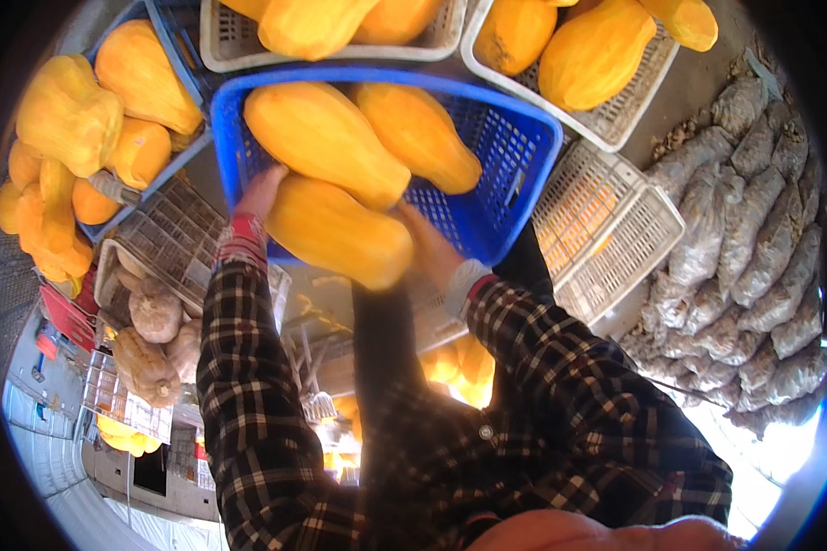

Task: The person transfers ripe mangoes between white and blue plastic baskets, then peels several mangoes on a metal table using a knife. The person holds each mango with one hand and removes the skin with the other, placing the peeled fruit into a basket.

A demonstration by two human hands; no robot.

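Note:
A peeled yellow squash [341, 227] is held between my two hands over the near rim of a blue plastic crate [389, 72]. My left hand [263, 193] grips its left end. Against its right end, by the upper corner, lies my right hand [429, 244], the fingertips partly hidden behind it. Two more peeled squashes are in the crate: a large one [324, 138] directly beyond the held one, and another [417, 134] to its right. The crate's right side shows bare latticed wall and floor.
White crates [455, 41] of peeled squash stand beyond. At left are a blue-grey crate [179, 62] heaped with squash and a crate of unpeeled tan pumpkins [155, 310]. Stacked white crates [610, 275] stand at right, near piled filled plastic bags [703, 227].

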